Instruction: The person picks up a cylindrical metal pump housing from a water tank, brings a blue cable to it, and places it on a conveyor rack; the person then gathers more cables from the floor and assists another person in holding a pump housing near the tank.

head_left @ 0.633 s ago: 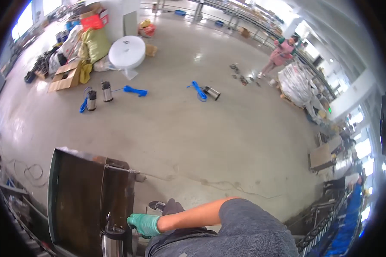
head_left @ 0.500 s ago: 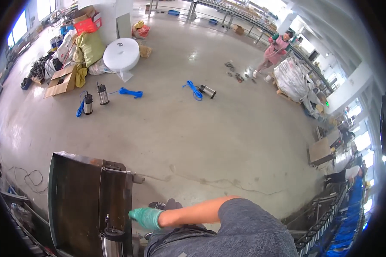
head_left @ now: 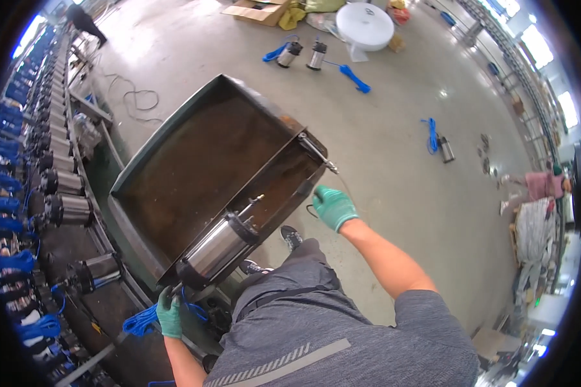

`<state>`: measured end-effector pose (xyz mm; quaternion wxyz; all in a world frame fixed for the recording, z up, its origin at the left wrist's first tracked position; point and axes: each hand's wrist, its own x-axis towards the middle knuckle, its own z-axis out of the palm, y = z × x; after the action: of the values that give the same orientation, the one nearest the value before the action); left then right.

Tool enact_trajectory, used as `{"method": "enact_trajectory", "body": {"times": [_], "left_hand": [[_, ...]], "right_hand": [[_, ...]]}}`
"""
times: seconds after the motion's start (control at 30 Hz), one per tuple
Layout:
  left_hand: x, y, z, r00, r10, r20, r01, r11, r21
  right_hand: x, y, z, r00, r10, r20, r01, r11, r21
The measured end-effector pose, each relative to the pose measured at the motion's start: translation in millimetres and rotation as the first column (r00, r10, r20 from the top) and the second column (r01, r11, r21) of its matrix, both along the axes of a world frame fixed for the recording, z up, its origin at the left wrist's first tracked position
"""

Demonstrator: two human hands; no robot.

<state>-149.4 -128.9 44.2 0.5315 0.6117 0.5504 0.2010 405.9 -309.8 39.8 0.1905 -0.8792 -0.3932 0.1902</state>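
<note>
A silver cylindrical pump point(head_left: 216, 250) with black ends lies tilted in the narrow side channel of a water-filled tank point(head_left: 140, 166). My left hand point(head_left: 169, 316), in a green glove with dark fingertips, is at the pump's lower end, fingers stretched out. Beside it hangs a bundle of blue cable point(head_left: 139, 322). My right hand point(head_left: 336, 208), also green-gloved, is near the tank's right edge with its fingers curled; a thin dark loop shows beside them, and what they hold is hidden. A metal cylinder with a rod point(head_left: 317, 153) is mounted at the channel's far end.
On the left, a conveyor line point(head_left: 87, 193) carries several pumps with blue cables. Pumps stand on the floor ahead near a white roll point(head_left: 365, 27), and another pump point(head_left: 445, 149) lies to the right. A wrapped pallet point(head_left: 534, 238) and a person in pink point(head_left: 541, 185) are far right.
My view has swung left, bringing the whole tank, the pump and the conveyor into sight. My left hand has come into view at the pump's end. My right hand stays beside the tank.
</note>
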Motion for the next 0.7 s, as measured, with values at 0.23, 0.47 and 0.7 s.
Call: {"method": "enact_trajectory", "body": {"times": [0.23,0.47,0.7], "left_hand": [[19.8,-12.4,8.7,0.996,0.046,0.071,-0.044,0.999,-0.023],[14.1,-6.4,0.7,0.995,-0.002,0.096,0.005,1.0,-0.029],[19.8,-8.9,6.8,0.994,-0.027,0.11,0.024,0.999,0.035]], "right_hand": [[17.8,36.9,-30.6,0.995,0.091,0.046,-0.087,0.993,-0.083],[27.5,44.3,-29.4,0.976,0.218,0.024,-0.203,0.937,-0.284],[-37.4,116.7,55.4,0.855,0.325,-0.404,-0.411,0.9,-0.147]]}}
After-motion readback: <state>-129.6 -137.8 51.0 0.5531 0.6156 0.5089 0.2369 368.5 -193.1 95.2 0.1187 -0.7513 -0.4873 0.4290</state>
